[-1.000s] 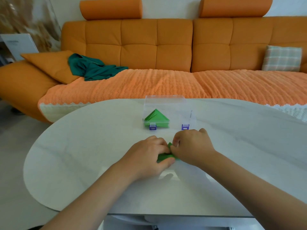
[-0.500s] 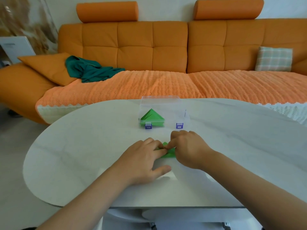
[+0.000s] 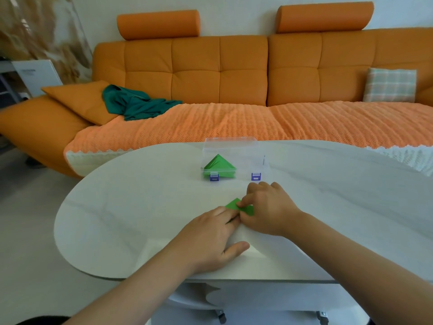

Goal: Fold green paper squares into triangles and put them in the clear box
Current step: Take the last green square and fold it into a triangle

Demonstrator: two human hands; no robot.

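Note:
A small green paper piece lies on the white table, partly folded and mostly hidden by my hands. My left hand lies flat on the table, with its straight fingertips pressing the paper's near left edge. My right hand has curled fingers and pinches the paper's right part between thumb and forefinger. Behind my hands stands the clear box with purple latches, its lid up. Folded green triangles lie in its left half.
An orange sofa runs along the table's far side, with a teal cloth and a plaid cushion on it. The table's rounded left end drops to the floor. A faint white sheet lies under my left thumb.
My left hand has slid back toward me and flattened, uncovering the paper's far corner. My right hand has stayed on the paper, its fingers shifted slightly right.

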